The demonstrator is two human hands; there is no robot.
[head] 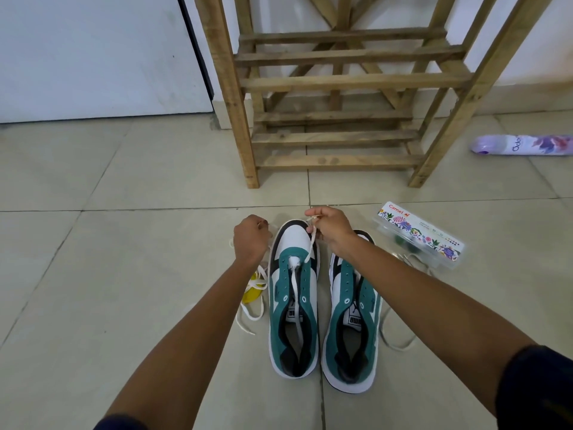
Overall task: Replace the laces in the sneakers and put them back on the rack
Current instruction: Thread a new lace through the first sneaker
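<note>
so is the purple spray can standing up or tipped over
Tipped over: the purple spray can lies on its side on the floor tiles, right of the wooden rack.

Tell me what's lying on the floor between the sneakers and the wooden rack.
Only bare floor tile between the sneakers and rack, seen in the head view.

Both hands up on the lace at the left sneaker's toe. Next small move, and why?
Probably pull both ends level, then cross the right hand's end into the next eyelet up. The white lace is threaded only through the bottom eyelets of the left sneaker; the left hand grips the other end, and the eyelets above are empty.
</note>
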